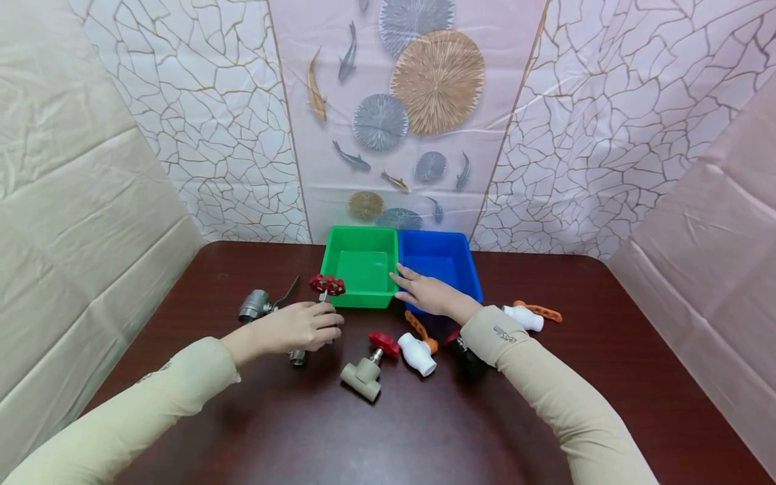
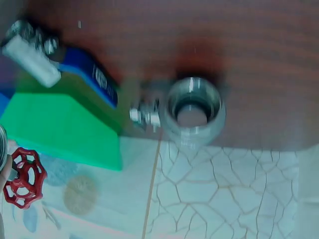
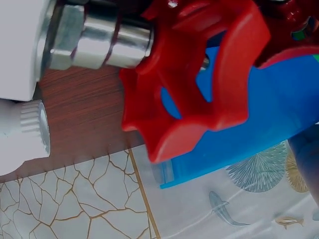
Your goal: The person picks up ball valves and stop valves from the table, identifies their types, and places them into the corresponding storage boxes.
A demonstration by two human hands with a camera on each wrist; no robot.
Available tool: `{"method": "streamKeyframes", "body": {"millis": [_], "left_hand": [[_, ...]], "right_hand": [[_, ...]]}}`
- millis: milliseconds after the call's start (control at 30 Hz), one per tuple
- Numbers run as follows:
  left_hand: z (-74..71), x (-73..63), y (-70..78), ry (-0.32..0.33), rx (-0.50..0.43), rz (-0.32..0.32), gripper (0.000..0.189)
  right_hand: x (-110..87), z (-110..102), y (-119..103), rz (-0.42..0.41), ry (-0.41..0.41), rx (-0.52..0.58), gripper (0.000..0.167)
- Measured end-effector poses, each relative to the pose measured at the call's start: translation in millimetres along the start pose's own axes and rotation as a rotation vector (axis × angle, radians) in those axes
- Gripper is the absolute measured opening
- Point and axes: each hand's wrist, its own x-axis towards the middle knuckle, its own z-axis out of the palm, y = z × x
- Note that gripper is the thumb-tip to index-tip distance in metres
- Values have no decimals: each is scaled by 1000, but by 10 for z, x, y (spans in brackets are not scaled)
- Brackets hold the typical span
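My left hand (image 1: 303, 328) grips a valve whose red handwheel (image 1: 327, 285) sticks up above the fingers, close before the green bin (image 1: 332, 269); its body is mostly hidden. That red handwheel (image 2: 25, 177) is also at the edge of the left wrist view. My right hand (image 1: 433, 293) reaches over the line between the green bin and the blue bin (image 1: 475, 283), fingers spread and holding nothing. Below the right wrist, another valve with a red handwheel (image 3: 199, 74) lies on the table, partly covered by the sleeve in the head view.
A metal ball valve (image 2: 194, 112) and a blue-handled lever valve (image 2: 89, 74) lie on the left. A tan valve (image 1: 364, 378) and a white valve with orange handle (image 1: 417, 355) lie at centre. Another white valve (image 1: 524, 318) is right of the blue bin.
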Motion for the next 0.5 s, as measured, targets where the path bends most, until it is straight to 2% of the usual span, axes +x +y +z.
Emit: {"method": "streamKeyframes", "body": {"millis": [67,200,267,500], "left_hand": [[-12,40,-87,-1,4,15,24],[-16,123,-263,6,17,43,7],[-17,166,-349,-1,29,49,5],[-16,296,-616,-91,80,58,2]], "right_hand": [[-3,4,6,4,1,-3,57],[-8,23,14,-3,14,-3,56],[-14,26,10,-8,19,-3,56],[-28,18,-2,-13,17,17,55]]}}
